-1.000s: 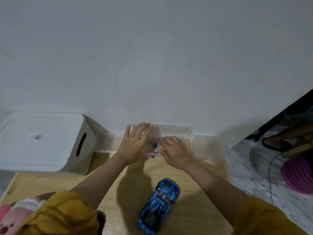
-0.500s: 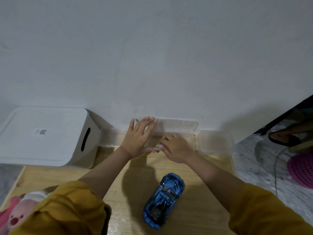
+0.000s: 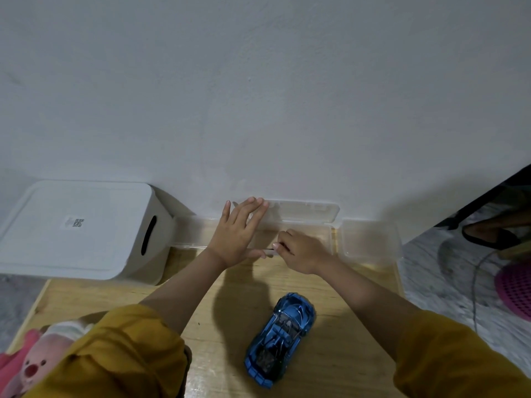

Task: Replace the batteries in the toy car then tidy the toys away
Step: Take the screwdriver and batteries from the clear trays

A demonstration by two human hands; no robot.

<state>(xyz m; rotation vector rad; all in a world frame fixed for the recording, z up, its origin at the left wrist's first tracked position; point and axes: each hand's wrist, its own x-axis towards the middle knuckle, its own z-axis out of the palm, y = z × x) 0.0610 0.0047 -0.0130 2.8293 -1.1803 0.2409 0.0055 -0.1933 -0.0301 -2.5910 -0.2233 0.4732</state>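
Note:
A blue toy car [image 3: 280, 338] lies on the wooden table [image 3: 86, 297], near me and apart from both hands. At the wall stands a clear plastic box [image 3: 332, 239] with its lid [image 3: 304, 209] tipped open. My left hand [image 3: 237, 232] rests flat on the box's left part, fingers straight. My right hand [image 3: 301, 251] is curled at the box's front rim and pinches a thin pale object [image 3: 269, 252], which I cannot identify. The box's contents are hidden by my hands.
A white lidded bin [image 3: 77, 228] with a slot handle stands at the left. Clear containers sit on either side of the box, left [image 3: 189, 231] and right [image 3: 370, 239]. A pink plush toy [image 3: 31, 360] lies at the bottom left. A pink basket [image 3: 514, 288] and a cable lie on the floor at the right.
A small blue part seen between my hands one second ago no longer shows. Both hands stay at the clear box, and the right hand's fingers now pinch a thin pale object.

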